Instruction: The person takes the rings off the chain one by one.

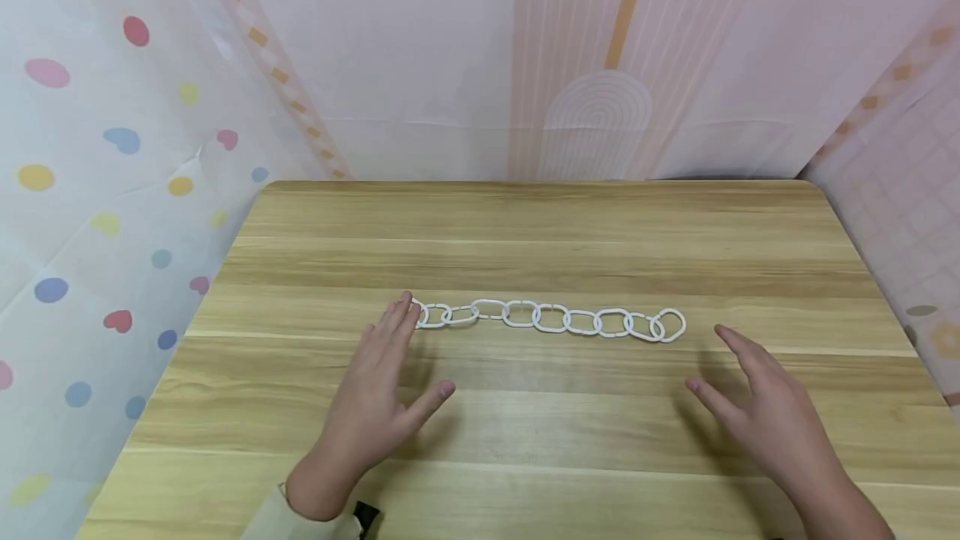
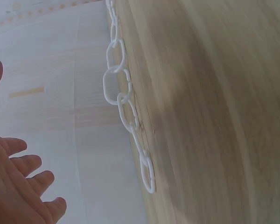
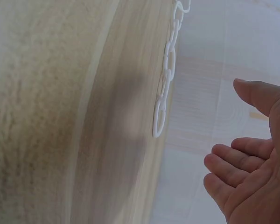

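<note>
A white plastic chain (image 1: 551, 317) of several oval links lies stretched from left to right across the wooden table. My left hand (image 1: 377, 394) is near its left end, fingers straight and thumb spread, and in the head view the fingertips overlap the last link. The left wrist view has that hand (image 2: 16, 186) apart from the chain (image 2: 116, 86), with nothing in it. Beyond the chain's right end, a rounder link, my right hand (image 1: 768, 407) hovers with fingers extended and the palm bare. The right wrist view also has the hand (image 3: 252, 168) away from the chain (image 3: 159, 116).
The wooden table (image 1: 555, 432) has a light striped grain and rounded far corners. Behind it hangs a pale patterned curtain (image 1: 420, 48), and a sheet with coloured dots (image 1: 90, 232) covers the left side. A small black object (image 1: 366, 515) shows by the left cuff.
</note>
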Available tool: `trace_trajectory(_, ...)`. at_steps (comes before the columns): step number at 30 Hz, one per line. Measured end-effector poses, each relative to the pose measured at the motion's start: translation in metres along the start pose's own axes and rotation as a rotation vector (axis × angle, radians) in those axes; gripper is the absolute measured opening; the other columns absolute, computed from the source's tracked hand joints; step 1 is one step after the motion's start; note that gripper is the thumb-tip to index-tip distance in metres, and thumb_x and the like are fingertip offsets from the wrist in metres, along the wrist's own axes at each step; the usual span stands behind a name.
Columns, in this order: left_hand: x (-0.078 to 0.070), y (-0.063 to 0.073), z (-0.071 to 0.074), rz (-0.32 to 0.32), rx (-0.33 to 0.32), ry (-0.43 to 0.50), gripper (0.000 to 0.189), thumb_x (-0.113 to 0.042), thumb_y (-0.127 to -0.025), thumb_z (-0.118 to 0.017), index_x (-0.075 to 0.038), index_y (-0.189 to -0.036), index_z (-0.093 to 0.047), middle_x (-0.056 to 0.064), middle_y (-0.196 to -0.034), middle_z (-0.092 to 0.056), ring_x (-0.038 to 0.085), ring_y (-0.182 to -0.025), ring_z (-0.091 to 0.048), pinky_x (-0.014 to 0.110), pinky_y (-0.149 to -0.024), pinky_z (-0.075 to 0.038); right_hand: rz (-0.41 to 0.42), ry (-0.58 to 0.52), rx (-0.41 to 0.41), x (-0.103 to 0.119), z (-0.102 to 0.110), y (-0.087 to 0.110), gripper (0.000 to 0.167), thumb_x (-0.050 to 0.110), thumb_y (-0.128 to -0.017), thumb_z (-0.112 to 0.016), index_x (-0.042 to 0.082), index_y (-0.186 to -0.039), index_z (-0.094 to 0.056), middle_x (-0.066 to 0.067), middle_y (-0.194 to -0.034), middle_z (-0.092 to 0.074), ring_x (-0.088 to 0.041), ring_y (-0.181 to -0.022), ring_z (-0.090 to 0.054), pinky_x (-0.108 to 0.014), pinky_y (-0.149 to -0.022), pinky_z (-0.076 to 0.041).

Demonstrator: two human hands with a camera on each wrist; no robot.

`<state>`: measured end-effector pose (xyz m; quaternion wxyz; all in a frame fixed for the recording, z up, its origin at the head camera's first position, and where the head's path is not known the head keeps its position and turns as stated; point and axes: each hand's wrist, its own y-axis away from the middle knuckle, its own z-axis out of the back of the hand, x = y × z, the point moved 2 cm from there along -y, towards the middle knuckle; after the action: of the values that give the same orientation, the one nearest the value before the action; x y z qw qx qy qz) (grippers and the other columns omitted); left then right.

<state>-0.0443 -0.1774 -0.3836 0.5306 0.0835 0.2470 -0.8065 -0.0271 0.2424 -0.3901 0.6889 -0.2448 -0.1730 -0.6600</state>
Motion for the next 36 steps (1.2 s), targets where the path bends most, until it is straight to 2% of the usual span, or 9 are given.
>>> trace_trajectory(6, -0.003, -0.002, -0.004, -0.01, -0.006, 0.02, 0.091, -0.054, -0.093, -0.065, -0.003, -0.158, -0.026, 0.014, -0.164, -0.024, 0.034, -0.15, -0.023, 0.061, -0.116, -0.022, -0.006, -0.008, -0.005, 0.001, -0.002, -0.003, 0.074, 0.035, -0.09, -0.077, 0.0, -0.147, -0.045, -0.032, -0.143, -0.048, -0.057, -0.125, -0.045, -0.071, -0.095, -0.038)
trace_trajectory(9, -0.004, -0.003, -0.006, -0.032, -0.038, 0.039, 0.09, -0.051, -0.093, -0.066, -0.004, -0.158, -0.026, 0.013, -0.164, -0.026, 0.035, -0.149, -0.027, 0.059, -0.117, -0.022, -0.001, -0.016, -0.01, 0.0, -0.003, -0.005, 0.072, 0.034, -0.09, -0.077, -0.001, -0.145, -0.046, -0.032, -0.141, -0.05, -0.057, -0.125, -0.046, -0.07, -0.095, -0.038)
trace_trajectory(14, -0.004, -0.005, -0.009, -0.095, -0.161, 0.117, 0.084, -0.03, -0.089, -0.073, -0.001, -0.155, -0.032, 0.014, -0.159, -0.036, 0.034, -0.143, -0.038, 0.04, -0.119, -0.025, 0.0, -0.023, -0.008, -0.001, -0.004, -0.007, 0.07, 0.034, -0.091, -0.076, -0.002, -0.144, -0.048, -0.032, -0.14, -0.051, -0.057, -0.126, -0.046, -0.07, -0.096, -0.038)
trace_trajectory(17, -0.005, -0.006, -0.009, -0.106, -0.202, 0.18, 0.08, -0.022, -0.085, -0.075, 0.001, -0.152, -0.037, 0.015, -0.155, -0.042, 0.033, -0.141, -0.042, 0.028, -0.116, -0.029, -0.01, -0.025, 0.003, -0.001, -0.006, -0.008, 0.069, 0.034, -0.092, -0.074, -0.002, -0.144, -0.047, -0.032, -0.14, -0.05, -0.056, -0.127, -0.045, -0.07, -0.097, -0.037)
trace_trajectory(24, -0.009, -0.009, -0.011, -0.093, -0.191, 0.265, 0.074, -0.022, -0.087, -0.075, 0.002, -0.149, -0.042, 0.017, -0.15, -0.048, 0.032, -0.138, -0.045, 0.029, -0.116, -0.031, -0.005, -0.023, 0.006, -0.002, -0.009, -0.011, 0.066, 0.032, -0.093, -0.074, -0.003, -0.142, -0.049, -0.031, -0.139, -0.052, -0.055, -0.126, -0.046, -0.069, -0.097, -0.037)
trace_trajectory(32, -0.014, -0.013, -0.017, -0.14, -0.214, 0.269, 0.068, -0.03, -0.092, -0.072, 0.003, -0.145, -0.046, 0.018, -0.144, -0.053, 0.034, -0.135, -0.048, 0.029, -0.115, -0.032, 0.0, -0.037, 0.002, -0.002, -0.011, -0.016, 0.061, 0.031, -0.094, -0.073, -0.004, -0.14, -0.051, -0.031, -0.137, -0.054, -0.054, -0.125, -0.048, -0.068, -0.097, -0.038)
trace_trajectory(36, -0.016, -0.016, -0.02, -0.15, -0.219, 0.283, 0.065, -0.027, -0.091, -0.073, 0.003, -0.143, -0.048, 0.018, -0.141, -0.056, 0.035, -0.133, -0.051, 0.03, -0.115, -0.033, 0.003, -0.038, -0.019, -0.001, -0.012, -0.019, 0.057, 0.029, -0.094, -0.072, -0.005, -0.137, -0.054, -0.03, -0.134, -0.057, -0.052, -0.124, -0.051, -0.066, -0.097, -0.039)
